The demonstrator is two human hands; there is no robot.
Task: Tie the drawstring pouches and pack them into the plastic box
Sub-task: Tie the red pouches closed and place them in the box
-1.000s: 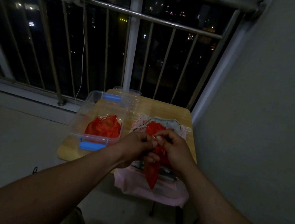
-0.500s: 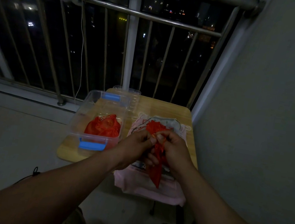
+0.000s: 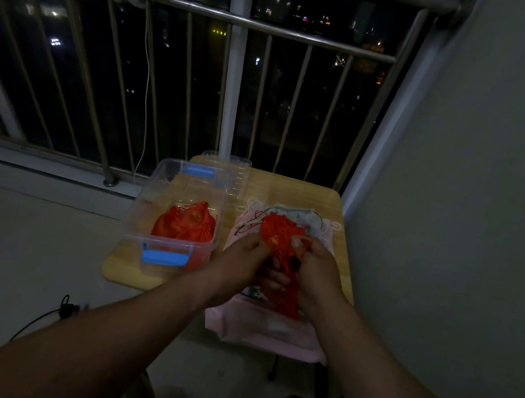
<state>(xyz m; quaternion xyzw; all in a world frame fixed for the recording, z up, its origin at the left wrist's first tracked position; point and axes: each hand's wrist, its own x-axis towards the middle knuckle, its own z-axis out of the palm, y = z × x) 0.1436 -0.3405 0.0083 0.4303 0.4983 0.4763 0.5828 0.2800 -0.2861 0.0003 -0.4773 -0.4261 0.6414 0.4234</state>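
Two-handed pinch, left hand (image 3: 244, 256) and right hand (image 3: 315, 268) curled round a red pouch (image 3: 278, 234) above pink pouches (image 3: 264, 334) at the table's (image 3: 289, 189) near edge, plastic box (image 3: 144, 204) just left holding more red pouches (image 3: 185, 227), railing (image 3: 275, 31) beyond.

A clear, blue-latched plastic box (image 3: 144, 205) sits open at the table's (image 3: 289, 189) left edge, red pouches (image 3: 185, 227) bunched inside. Another red pouch (image 3: 278, 234) hangs crumpled over flat pink pouches (image 3: 264, 331) along the right edge.
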